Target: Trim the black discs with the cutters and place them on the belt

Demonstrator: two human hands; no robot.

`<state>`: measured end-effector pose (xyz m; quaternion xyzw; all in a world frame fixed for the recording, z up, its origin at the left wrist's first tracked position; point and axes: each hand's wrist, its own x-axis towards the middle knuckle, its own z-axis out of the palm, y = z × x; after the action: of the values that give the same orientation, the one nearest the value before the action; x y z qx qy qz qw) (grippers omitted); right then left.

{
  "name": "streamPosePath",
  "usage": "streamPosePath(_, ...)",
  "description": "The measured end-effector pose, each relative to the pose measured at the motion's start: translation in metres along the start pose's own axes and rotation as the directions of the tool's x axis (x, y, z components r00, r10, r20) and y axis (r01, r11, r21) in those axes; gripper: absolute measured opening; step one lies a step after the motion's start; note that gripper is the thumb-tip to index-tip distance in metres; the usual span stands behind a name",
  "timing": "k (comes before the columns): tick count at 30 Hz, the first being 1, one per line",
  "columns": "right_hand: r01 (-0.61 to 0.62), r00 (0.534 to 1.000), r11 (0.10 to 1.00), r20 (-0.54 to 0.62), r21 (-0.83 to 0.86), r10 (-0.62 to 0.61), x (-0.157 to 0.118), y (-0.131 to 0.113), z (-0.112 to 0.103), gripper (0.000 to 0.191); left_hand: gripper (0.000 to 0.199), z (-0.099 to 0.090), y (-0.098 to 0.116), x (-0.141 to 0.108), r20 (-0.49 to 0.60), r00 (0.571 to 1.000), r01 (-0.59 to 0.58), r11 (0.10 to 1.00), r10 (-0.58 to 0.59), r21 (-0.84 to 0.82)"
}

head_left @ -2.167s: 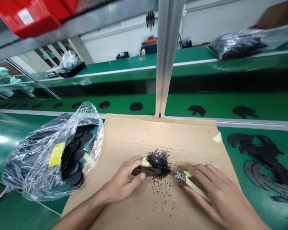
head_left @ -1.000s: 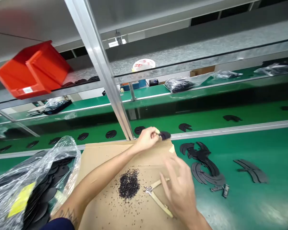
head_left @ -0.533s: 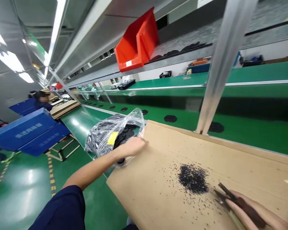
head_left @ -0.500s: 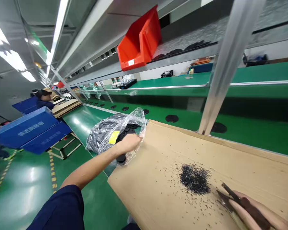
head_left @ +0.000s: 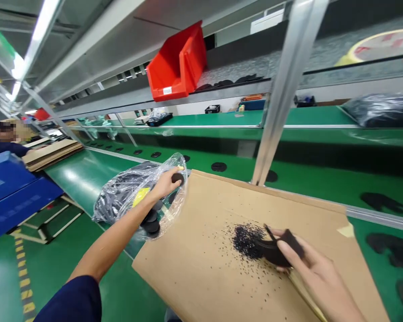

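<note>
- The right hand [head_left: 317, 268] was clamped on one curved black piece [head_left: 275, 252] and one pair of cream-handled cutters [head_left: 304, 286], over the cardboard sheet [head_left: 191, 277].
- One heap of black granules [head_left: 245, 241] lay on the sheet, touching the curved black piece.
- The left hand [head_left: 164, 184], well apart from the right, pinched one black disc [head_left: 177, 178] just beyond the sheet's left edge.
- One clear plastic bag [head_left: 127, 197] sat beside that edge, on a green workbench [head_left: 74, 174].
- Far beyond the sheet were one red bin [head_left: 174, 62] on a shelf, two blue crates [head_left: 13, 201] and one co-worker [head_left: 3, 138].
</note>
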<state>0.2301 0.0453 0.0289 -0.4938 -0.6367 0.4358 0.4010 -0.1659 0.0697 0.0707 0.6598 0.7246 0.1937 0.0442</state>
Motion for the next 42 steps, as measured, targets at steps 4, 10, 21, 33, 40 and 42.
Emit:
streamPosePath(4, -0.160, 0.967, 0.971, 0.224, 0.176, 0.119, -0.011, -0.006, 0.019, 0.059, 0.027, 0.037, 0.059, -0.046, -0.034, 0.991, -0.135, 0.943, 0.131, -0.304)
streamPosePath(10, -0.299, 0.920, 0.895, 0.350, 0.330, 0.178, -0.032, 0.006, 0.030, 0.047, 0.020, 0.094, 0.139, -0.103, -0.070, 0.957, -0.225, 0.565, 0.282, -0.794)
streamPosePath(21, -0.300, 0.920, 0.926, 0.327, 0.230, 0.217, -0.044, 0.009, 0.038, 0.034, 0.033, 0.120, 0.143, -0.114, -0.118, 0.846, -0.485, 0.657, 0.521, -0.577)
streamPosePath(33, -0.271, 0.914, 0.950, 0.351, 0.153, 0.204, -0.042, 0.008, 0.036, 0.033, 0.030, 0.112, 0.138, -0.110, -0.110, 0.799, -0.573, 0.693, 0.591, -0.438)
streamPosePath(40, -0.244, 0.914, 0.956, 0.368, 0.164, 0.170, -0.041, 0.007, 0.036, 0.033, 0.034, 0.115, 0.139, -0.114, -0.002, 0.810, -0.504, 0.694, 0.586, -0.514)
streamPosePath(42, -0.204, 0.924, 0.964, 0.360, 0.169, 0.132, -0.040, 0.006, 0.036, 0.033, 0.035, 0.113, 0.138, -0.115, 0.019, 0.793, -0.519, 0.692, 0.609, -0.502)
